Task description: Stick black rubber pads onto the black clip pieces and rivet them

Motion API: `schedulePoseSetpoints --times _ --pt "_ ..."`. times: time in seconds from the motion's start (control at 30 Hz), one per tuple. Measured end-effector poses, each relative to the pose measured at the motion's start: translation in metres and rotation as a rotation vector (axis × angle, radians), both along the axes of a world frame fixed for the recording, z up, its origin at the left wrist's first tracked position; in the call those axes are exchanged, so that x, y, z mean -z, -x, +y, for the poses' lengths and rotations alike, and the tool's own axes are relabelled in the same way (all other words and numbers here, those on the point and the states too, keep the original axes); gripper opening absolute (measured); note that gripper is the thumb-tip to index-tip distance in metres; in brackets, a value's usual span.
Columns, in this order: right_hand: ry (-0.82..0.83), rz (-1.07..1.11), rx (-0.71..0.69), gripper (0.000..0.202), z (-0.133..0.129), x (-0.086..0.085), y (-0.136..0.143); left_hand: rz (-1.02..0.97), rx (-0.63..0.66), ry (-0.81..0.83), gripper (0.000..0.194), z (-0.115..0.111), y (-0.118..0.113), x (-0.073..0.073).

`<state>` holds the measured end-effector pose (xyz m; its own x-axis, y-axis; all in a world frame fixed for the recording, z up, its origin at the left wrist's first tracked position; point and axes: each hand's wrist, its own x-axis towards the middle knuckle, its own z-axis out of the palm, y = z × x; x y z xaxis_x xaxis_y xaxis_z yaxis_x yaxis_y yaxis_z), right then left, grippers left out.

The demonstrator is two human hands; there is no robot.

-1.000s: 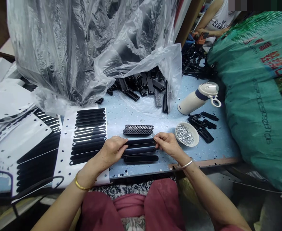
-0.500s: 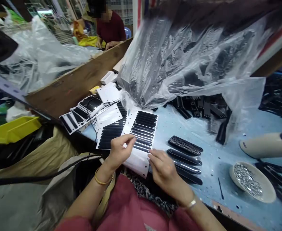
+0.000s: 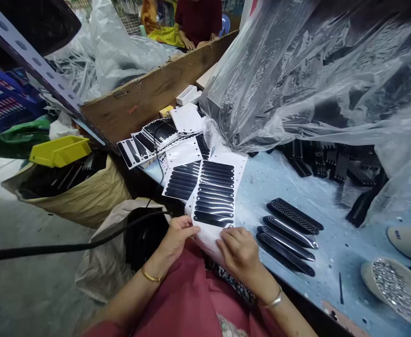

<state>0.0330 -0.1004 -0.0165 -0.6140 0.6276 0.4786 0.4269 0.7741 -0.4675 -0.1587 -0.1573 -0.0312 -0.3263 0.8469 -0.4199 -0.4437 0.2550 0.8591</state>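
Note:
A white sheet of black strip stickers (image 3: 210, 234) lies over the table's front edge, its blank lower part bending down toward my lap. The thumb and forefinger of my left hand (image 3: 180, 234) pinch it at the left edge, just below the lowest black strip (image 3: 214, 218). My right hand (image 3: 240, 248) is closed, its fingertips on the sheet's right side by that strip's end; whether a strip is lifted there I cannot tell. To the right lie several long black plastic pieces (image 3: 289, 245) in a row, the rear one with a lattice-patterned face (image 3: 294, 215).
More sticker sheets (image 3: 184, 152) are piled behind. Clear plastic sheeting (image 3: 261, 93) covers much of the table's back, with black parts (image 3: 320, 161) under its edge. A bowl of small shiny metal pieces (image 3: 368, 274) stands right. A wooden board (image 3: 149, 86) borders the left; another person (image 3: 200, 21) sits beyond.
The view has turned, so the table things sit farther right. My left hand has come down to the sheet's left edge. My right hand stays at the right side.

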Motion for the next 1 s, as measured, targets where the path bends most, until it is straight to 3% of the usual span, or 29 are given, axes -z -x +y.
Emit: schedulePoseSetpoints --times 0.1,0.27,0.5,0.63,0.73,0.8,0.9,1.0 --pt "0.034 0.122 -0.029 0.014 0.019 0.0 0.018 -0.126 -0.046 -0.002 0.023 0.003 -0.003 -0.01" --pt "0.234 0.197 -0.129 0.018 0.04 0.012 0.047 -0.134 -0.091 -0.078 0.018 0.012 -0.006 -0.018" --pt "0.562 0.391 -0.09 0.01 0.048 0.017 0.042 -0.131 -0.014 -0.108 0.016 0.028 -0.012 -0.022" --pt "0.824 0.511 0.029 0.013 0.05 0.011 0.042 -0.09 0.065 -0.071 0.021 0.027 -0.011 -0.021" --pt "1.013 0.716 0.166 0.018 0.058 -0.002 0.039 0.127 0.082 -0.027 0.022 0.023 -0.008 -0.013" --pt "1.035 0.883 0.245 0.022 0.067 -0.018 0.027 0.385 0.075 -0.007 0.024 0.024 -0.005 -0.006" --pt "0.84 0.99 0.366 0.022 0.084 -0.047 -0.012 0.932 0.049 -0.028 0.031 0.034 0.003 0.0" --pt "0.531 0.763 0.513 0.02 0.093 -0.068 -0.065 1.44 0.068 -0.147 0.035 0.057 0.013 -0.004"
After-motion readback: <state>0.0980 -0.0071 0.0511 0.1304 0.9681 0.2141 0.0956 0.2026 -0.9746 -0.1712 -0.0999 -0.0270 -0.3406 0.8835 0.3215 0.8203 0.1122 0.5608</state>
